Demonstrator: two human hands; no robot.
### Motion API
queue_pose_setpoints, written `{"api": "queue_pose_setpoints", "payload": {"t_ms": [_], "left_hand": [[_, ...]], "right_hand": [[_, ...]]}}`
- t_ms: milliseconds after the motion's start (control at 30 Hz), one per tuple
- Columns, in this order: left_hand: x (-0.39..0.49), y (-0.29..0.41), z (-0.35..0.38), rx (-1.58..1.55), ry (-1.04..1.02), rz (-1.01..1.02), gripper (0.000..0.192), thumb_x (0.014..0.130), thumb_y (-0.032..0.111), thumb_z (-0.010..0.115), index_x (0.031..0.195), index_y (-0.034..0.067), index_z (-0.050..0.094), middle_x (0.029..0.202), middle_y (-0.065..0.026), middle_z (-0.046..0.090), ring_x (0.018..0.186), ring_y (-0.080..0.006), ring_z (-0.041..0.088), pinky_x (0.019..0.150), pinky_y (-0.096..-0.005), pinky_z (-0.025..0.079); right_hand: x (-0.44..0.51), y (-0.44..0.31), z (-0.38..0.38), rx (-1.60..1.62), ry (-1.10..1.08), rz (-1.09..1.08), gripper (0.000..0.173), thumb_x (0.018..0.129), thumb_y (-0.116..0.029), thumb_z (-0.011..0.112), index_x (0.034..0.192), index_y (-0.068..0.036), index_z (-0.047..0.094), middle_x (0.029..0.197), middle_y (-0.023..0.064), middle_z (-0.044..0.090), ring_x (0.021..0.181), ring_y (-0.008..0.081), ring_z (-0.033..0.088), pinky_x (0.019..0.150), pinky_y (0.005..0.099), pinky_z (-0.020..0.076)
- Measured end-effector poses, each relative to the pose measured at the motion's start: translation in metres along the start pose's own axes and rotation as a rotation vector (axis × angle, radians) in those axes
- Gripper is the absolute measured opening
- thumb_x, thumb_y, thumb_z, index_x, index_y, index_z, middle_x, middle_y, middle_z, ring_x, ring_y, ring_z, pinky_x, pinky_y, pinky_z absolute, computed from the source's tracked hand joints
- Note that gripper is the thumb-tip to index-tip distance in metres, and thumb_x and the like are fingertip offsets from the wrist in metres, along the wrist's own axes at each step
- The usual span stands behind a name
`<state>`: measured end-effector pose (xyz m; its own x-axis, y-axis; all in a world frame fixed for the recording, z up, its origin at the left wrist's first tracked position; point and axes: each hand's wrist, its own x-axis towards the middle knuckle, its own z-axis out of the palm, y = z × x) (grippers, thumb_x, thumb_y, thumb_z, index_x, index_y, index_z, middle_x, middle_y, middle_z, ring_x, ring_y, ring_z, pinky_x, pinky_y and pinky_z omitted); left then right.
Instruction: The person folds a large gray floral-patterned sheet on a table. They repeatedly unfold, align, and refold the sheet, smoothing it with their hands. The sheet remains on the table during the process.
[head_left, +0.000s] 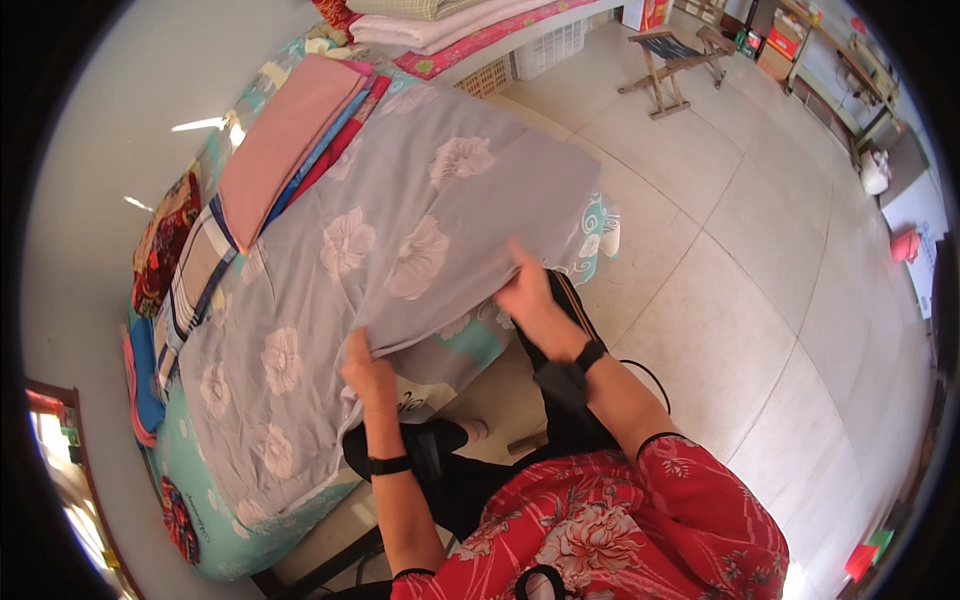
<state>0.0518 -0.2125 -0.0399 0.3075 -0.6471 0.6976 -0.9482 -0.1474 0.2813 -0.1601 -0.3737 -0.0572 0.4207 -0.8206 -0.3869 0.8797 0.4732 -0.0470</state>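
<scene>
A large grey cloth with pale flower prints (480, 202) lies spread over a bed with a teal patterned cover (247, 547). My left hand (369, 371) grips the near edge of the cloth, where it bunches into folds. Further right, my right hand (527, 292), slightly blurred, holds the same edge, with its thumb on top. Between my hands the edge is lifted a little, and the teal cover shows below it. Folded cloths, a pink one (300, 135) uppermost with blue and red ones under it, rest on the grey cloth's far left side.
A plaid cloth (199, 266) and a dark red patterned cushion (166, 244) lie by the wall. Folded bedding (442, 30) is stacked at the back, above plastic baskets (551, 52). A wooden folding stool (664, 67) stands on the tiled floor. My legs are close to the bed's near side.
</scene>
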Motion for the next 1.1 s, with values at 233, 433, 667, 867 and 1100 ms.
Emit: {"api": "queue_pose_setpoints", "payload": {"t_ms": [233,433,667,867,1100], "left_hand": [[0.038,0.003,-0.026,-0.021,-0.009,0.009,0.04,0.062,-0.013,0.048,0.099,0.0,0.058,0.084,-0.0192,0.06,0.073,-0.0396,0.059,0.064,-0.0415,0.049],[0.064,0.001,-0.018,0.049,-0.054,0.145,0.04,0.062,-0.012,0.049,0.099,0.0,0.058,0.085,-0.019,0.06,0.076,-0.0394,0.059,0.066,-0.0423,0.048],[0.09,-0.038,-0.054,0.174,0.197,0.176,0.044,0.064,-0.011,0.051,0.106,0.0,0.058,0.088,-0.0197,0.064,0.079,-0.0378,0.063,0.07,-0.0401,0.051],[0.018,-0.119,-0.15,0.156,0.35,-0.254,0.046,0.071,-0.01,0.036,0.111,-0.005,0.058,0.101,-0.0181,0.063,0.09,-0.0269,0.06,0.081,-0.0355,0.048],[-0.066,-0.215,-0.192,0.412,0.205,-0.446,0.041,0.078,-0.004,0.041,0.116,-0.002,0.057,0.105,-0.0209,0.063,0.095,-0.0343,0.06,0.086,-0.0376,0.045]], "right_hand": [[0.097,-0.148,0.003,-0.039,0.064,-0.332,0.025,0.09,-0.018,0.058,0.112,-0.004,0.056,0.103,0.0064,0.06,0.096,0.0273,0.057,0.087,0.0404,0.0465],[0.094,-0.191,0.047,-1.867,-0.071,-1.403,0.04,0.074,-0.009,0.062,0.112,0.0,0.059,0.096,0.0195,0.063,0.087,0.0376,0.06,0.078,0.0418,0.048],[0.031,-0.17,0.231,-0.742,-0.528,-0.977,0.064,0.078,0.01,0.06,0.135,-0.006,0.036,0.112,0.0145,0.057,0.093,0.023,0.06,0.08,0.0356,0.0516],[-0.099,-0.085,0.132,-0.821,-0.627,-0.714,0.085,0.073,0.003,0.069,0.144,-0.003,0.021,0.138,0.0097,0.033,0.126,0.0204,0.038,0.102,0.0333,0.0379],[-0.161,0.014,-0.007,-0.51,-0.099,0.215,0.067,0.077,0.011,0.061,0.135,-0.007,0.032,0.114,0.0112,0.052,0.1,0.0188,0.057,0.087,0.0342,0.0483]]}}
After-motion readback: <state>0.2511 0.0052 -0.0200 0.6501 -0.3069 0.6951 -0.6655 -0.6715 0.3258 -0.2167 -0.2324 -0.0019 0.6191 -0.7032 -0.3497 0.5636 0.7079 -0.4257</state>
